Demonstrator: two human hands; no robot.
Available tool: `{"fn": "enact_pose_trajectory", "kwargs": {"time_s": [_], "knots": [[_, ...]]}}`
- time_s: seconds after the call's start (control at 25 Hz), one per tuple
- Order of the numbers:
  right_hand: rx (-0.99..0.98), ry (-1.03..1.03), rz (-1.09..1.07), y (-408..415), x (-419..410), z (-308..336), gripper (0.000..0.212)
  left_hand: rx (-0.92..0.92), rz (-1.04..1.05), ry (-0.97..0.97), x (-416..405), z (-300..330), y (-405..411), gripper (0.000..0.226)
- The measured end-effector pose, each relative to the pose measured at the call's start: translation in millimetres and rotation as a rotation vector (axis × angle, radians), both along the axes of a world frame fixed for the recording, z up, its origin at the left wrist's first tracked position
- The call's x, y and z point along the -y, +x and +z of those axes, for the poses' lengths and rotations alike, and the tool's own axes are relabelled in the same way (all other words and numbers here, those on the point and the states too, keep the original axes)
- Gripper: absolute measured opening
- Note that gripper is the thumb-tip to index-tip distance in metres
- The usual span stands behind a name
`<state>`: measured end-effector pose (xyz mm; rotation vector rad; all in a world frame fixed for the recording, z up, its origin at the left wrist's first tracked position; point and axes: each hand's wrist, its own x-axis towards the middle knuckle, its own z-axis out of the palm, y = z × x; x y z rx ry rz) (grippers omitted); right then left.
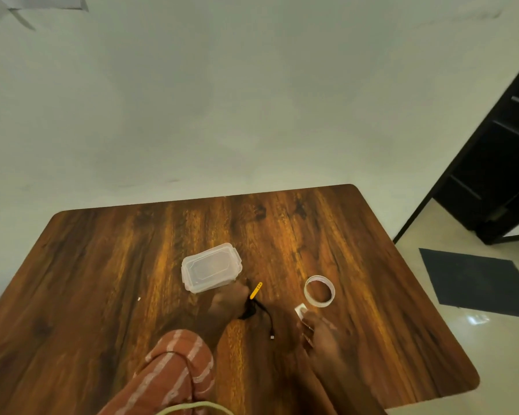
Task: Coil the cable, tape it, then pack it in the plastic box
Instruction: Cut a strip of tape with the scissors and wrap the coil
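On wooden table (102, 295), left hand (226, 304) grips the black cable (259, 310); right hand (318, 330) pinches a tape piece (300, 310).

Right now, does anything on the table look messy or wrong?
Nothing is broken or spilled. The black cable is bunched under the left hand, with one end trailing loose on the table. The plastic box has its lid on. The right hand holds a tape piece near the tape roll.

Wooden table (102, 280) (pale wall (222, 100) behind)
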<state>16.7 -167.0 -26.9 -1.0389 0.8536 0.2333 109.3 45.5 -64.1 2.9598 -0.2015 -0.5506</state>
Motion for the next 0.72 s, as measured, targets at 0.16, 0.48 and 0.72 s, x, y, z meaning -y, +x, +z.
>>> {"fn": "enact_pose_trajectory", "kwargs": {"time_s": [0.16,0.48,0.72], "knots": [[-0.05,-0.05,-0.028,-9.6,9.2,3.2,0.018,-0.044,0.015,0.12,-2.5,-19.1,4.0,0.016],[-0.109,0.015,-0.04,-20.6,8.3,3.4,0.017,0.026,0.104,0.018,-7.3,-23.3,12.7,0.03],[-0.17,0.13,-0.05,-28.0,-6.9,-10.5,0.021,-0.238,0.412,-0.46,-17.7,-5.9,21.8,0.017]]}}
